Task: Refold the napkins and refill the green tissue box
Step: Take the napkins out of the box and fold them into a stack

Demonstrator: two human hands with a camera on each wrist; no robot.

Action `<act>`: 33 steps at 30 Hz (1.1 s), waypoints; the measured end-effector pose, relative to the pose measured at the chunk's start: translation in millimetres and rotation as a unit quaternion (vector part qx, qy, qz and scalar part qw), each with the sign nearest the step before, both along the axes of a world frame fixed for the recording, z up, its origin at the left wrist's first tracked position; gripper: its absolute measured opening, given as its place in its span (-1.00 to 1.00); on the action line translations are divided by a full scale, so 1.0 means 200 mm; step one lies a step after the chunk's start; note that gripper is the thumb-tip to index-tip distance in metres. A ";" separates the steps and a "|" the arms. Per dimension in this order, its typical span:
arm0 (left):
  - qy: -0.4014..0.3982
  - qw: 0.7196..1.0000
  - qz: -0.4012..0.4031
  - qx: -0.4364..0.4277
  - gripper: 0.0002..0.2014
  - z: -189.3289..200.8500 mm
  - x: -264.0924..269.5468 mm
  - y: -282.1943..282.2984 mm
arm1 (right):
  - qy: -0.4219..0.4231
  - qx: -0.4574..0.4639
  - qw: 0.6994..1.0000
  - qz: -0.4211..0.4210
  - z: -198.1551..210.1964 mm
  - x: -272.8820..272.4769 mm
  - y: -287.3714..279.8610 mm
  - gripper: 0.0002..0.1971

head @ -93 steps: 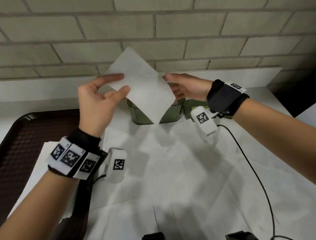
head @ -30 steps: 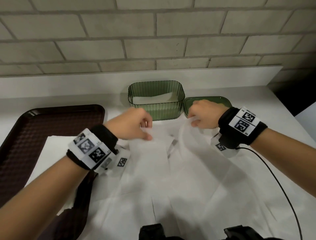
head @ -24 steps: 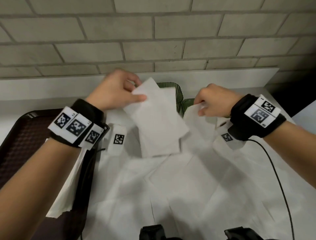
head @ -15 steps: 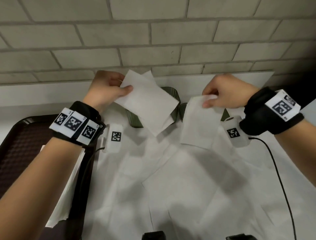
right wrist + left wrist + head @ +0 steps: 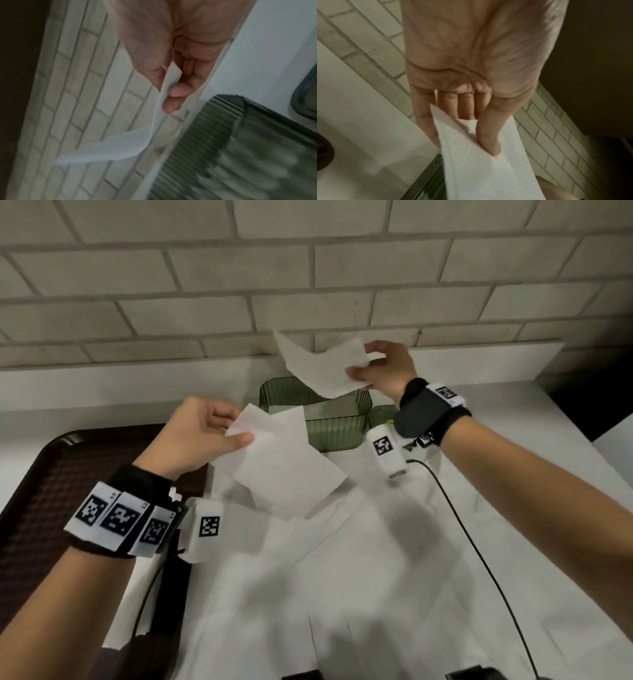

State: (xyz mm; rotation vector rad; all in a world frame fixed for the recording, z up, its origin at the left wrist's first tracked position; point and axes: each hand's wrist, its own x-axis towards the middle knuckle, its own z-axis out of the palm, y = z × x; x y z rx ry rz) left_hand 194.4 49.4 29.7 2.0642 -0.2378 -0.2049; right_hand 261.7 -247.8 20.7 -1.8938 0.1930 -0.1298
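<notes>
Worktop (image 5: 534, 412) first: it is white and wide, and loose napkins (image 5: 359, 570) lie spread flat all over the near part of it. Next to it on my left sits a dark brown tray (image 5: 41, 474), with the edge of one white sheet lying over its rim. Against the back stands the green tissue box (image 5: 337, 424), open on top, and I can see some white paper low inside it, so it looks only partly full. Its green lid (image 5: 382, 414) lies just beside it on the right. My left hand (image 5: 195, 436) holds up a folded napkin (image 5: 284, 470) near the box, with my thumb on top and my fingers under, so that grip is pinched tight on the paper. My right hand (image 5: 383, 369) is raised above the box and pinches another napkin (image 5: 322, 364) by one end, and that sheet bends and flops. I think I am at the step of putting napkins in the box. Next I should fold the floppy one flat, then lay both inside the box.
</notes>
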 end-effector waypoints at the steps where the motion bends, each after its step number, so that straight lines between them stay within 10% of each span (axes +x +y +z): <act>1: -0.003 1.000 -0.001 -0.002 -0.88 0.00 -0.01 0.01 | -0.003 -0.045 0.999 0.000 -0.03 0.01 0.03 -0.70; 10: -0.011 1.000 -0.013 -0.009 -0.89 0.04 -0.05 0.03 | 0.024 -0.329 0.936 0.125 -0.14 0.07 0.19 -0.71; 14: -0.002 1.000 -0.016 -0.016 -0.76 0.05 -0.06 0.00 | 0.080 -0.463 0.863 0.186 -0.13 0.07 0.21 -0.87; 17: -0.008 1.000 -0.008 -0.026 -0.72 0.05 -0.05 0.00 | 0.100 -0.501 0.837 0.196 -0.06 0.06 0.18 -0.55; 23: -0.041 0.997 0.011 -0.058 -0.85 0.04 -0.02 0.00 | -0.014 -0.299 0.928 0.220 0.12 -0.11 0.11 -0.40; 28: -0.077 0.989 0.055 -0.116 -0.82 0.04 -0.01 -0.06 | 0.056 -0.144 0.918 0.364 0.04 -0.29 0.12 -0.56; 33: -0.067 0.969 0.113 -0.212 -0.78 0.04 0.00 -0.08 | 0.050 -0.073 0.949 0.301 -0.06 -0.33 0.09 -0.82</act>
